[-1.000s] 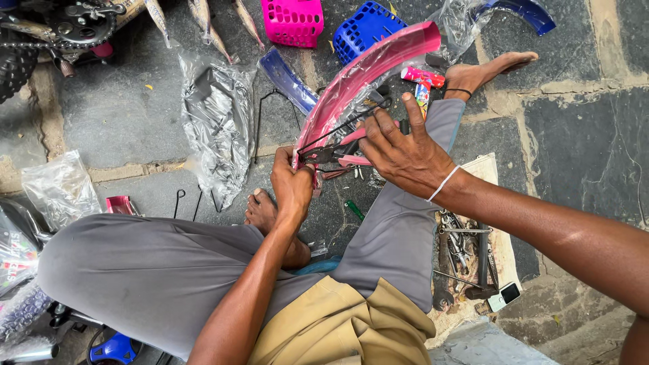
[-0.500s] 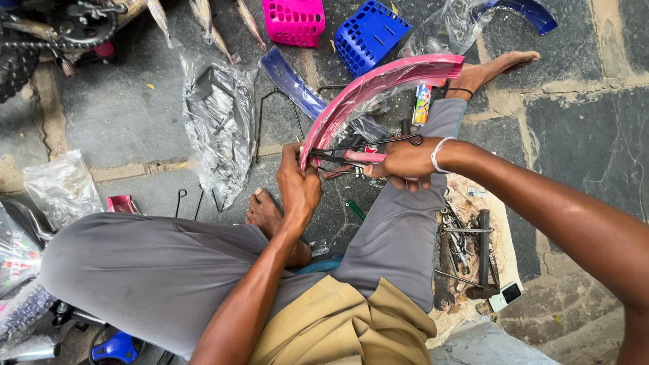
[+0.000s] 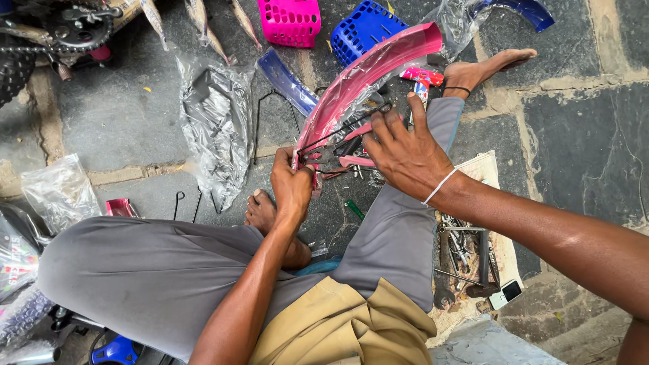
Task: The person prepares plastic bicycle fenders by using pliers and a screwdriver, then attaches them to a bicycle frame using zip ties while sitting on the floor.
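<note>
A curved pink bicycle mudguard (image 3: 365,71) wrapped in clear plastic arches over my lap, with thin black wire stays (image 3: 345,128) fixed to its lower end. My left hand (image 3: 292,184) grips that lower end where the stays meet. My right hand (image 3: 405,150) rests on the stays and a pink part (image 3: 357,161) just right of it, fingers spread and pointing away from me. I sit cross-legged on stone paving, grey trousers and bare feet in view.
A pink basket (image 3: 291,20) and a blue basket (image 3: 365,28) lie ahead. A blue mudguard (image 3: 287,80) and crumpled clear plastic (image 3: 216,125) lie to the left. Tools sit on a board (image 3: 473,253) at my right. A bicycle chain and sprocket (image 3: 74,27) are far left.
My right hand moved back from the mudguard's underside to lie flat over the stays. The mudguard has tilted slightly. My left hand stays on its lower end.
</note>
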